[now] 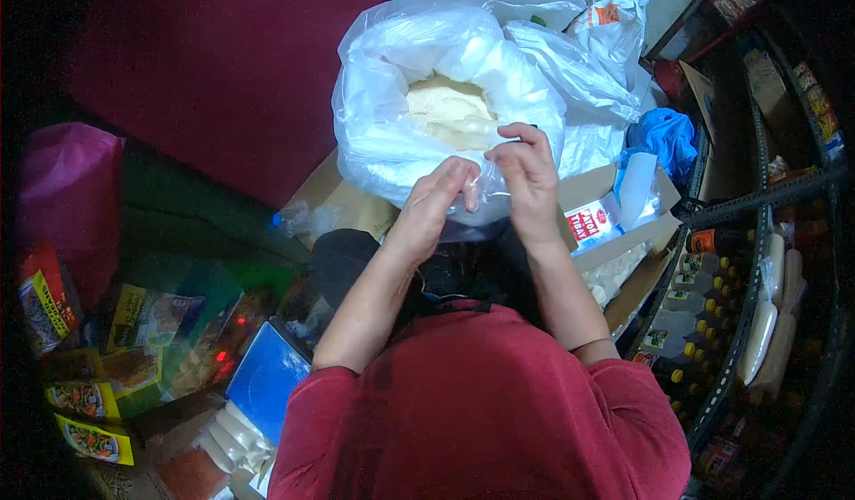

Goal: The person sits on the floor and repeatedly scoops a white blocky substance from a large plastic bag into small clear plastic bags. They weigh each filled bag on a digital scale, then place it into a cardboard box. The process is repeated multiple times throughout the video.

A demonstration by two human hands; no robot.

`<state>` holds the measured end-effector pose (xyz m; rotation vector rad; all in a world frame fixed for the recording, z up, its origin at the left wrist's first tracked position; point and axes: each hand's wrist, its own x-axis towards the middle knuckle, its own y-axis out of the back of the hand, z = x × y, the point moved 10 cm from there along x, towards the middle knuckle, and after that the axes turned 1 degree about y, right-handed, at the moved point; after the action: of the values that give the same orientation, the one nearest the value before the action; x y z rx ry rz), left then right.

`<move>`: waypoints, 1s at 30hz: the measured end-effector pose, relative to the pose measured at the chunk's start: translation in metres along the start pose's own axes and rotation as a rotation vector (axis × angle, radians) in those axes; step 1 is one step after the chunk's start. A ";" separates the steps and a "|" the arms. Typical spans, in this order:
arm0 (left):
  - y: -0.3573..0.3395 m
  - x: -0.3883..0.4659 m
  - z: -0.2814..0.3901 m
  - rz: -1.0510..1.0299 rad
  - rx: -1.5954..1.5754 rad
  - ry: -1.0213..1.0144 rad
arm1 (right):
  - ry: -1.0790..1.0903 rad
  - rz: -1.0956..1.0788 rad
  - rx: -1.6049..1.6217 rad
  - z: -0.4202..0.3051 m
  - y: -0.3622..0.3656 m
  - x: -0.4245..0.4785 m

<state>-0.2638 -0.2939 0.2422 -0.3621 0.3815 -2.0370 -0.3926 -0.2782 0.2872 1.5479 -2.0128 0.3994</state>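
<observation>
In front of me stands a large bag of thick clear plastic (374, 106), its mouth rolled wide around pale, cream-coloured powder (444, 99). A translucent piece (461, 134) lies over the powder's near side; I cannot tell what it is. Both hands are at the near rim of the large bag. My left hand (437, 196) has its fingers curled on a small clear plastic bag (492, 183). My right hand (531, 173) pinches the same thin plastic from the other side, index finger raised. The lower part of the small bag blends into the plastic behind it.
A cardboard box (658, 233) holding printed packs is at the right, beside a blue plastic bag (664, 139). Bottles with yellow caps (698, 299) fill a metal rack. Filled white tubular bags (234, 433) lie lower left near a blue flat-topped object (270, 373).
</observation>
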 end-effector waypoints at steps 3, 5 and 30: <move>0.002 0.003 0.031 -0.047 0.745 -0.200 | -0.142 -0.285 0.288 -0.007 -0.012 -0.002; -0.005 0.003 0.052 -0.035 1.135 -0.347 | -0.025 -0.389 0.113 -0.036 -0.019 0.000; 0.064 -0.062 0.188 0.233 1.366 -0.224 | -0.096 -0.964 -1.152 0.123 -0.053 0.050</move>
<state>-0.1081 -0.2908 0.3804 0.2984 -1.0363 -1.5726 -0.3811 -0.3999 0.2136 1.4498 -0.9165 -1.0281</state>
